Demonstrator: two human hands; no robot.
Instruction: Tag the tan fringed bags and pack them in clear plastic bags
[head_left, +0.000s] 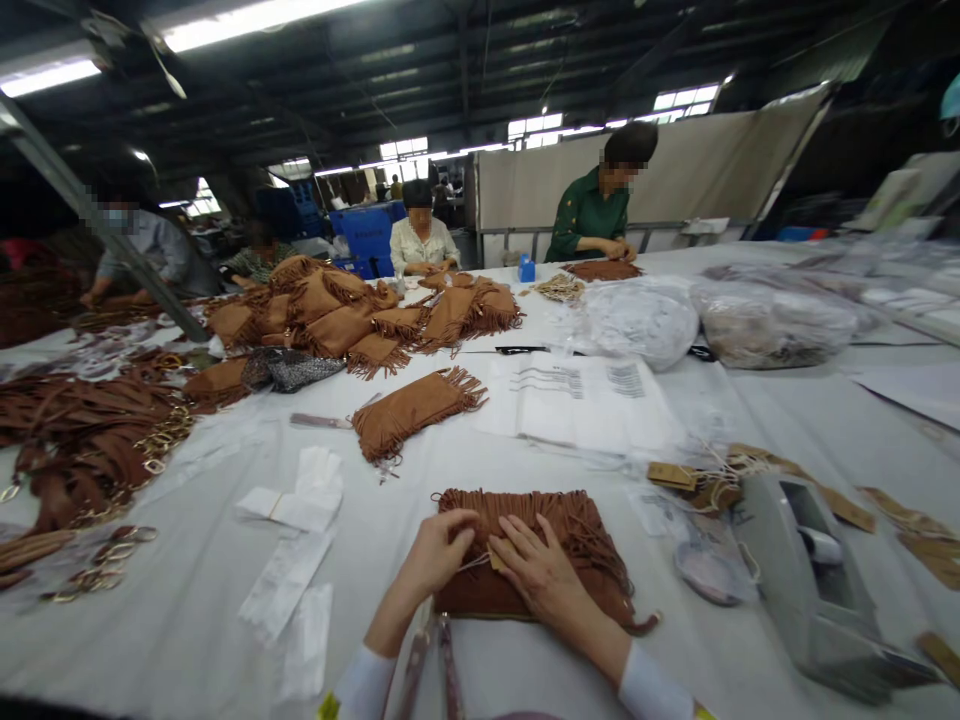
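A brown fringed bag [480, 588] lies flat near the table's front edge, its fringe toward the far side. My left hand [442, 545] rests on the bag's left part, fingers curled with the thumb near them; whatever may be between them is too small to make out. My right hand [536, 565] lies on the middle of the bag with its fingers spread flat. A small tan tag [496, 561] with white string shows between the two hands. Two long, narrow handles [450, 665] stick out below the bag at its left; their other ends are hidden.
A tan fringed bag [412, 412] lies farther off, left of white printed sheets [585, 400]. A grey tape dispenser [810, 590] stands at right beside cardboard tags [671, 475]. Brown straps [82, 440] and a heap of tan bags [322, 310] fill the left. Several people work across the table.
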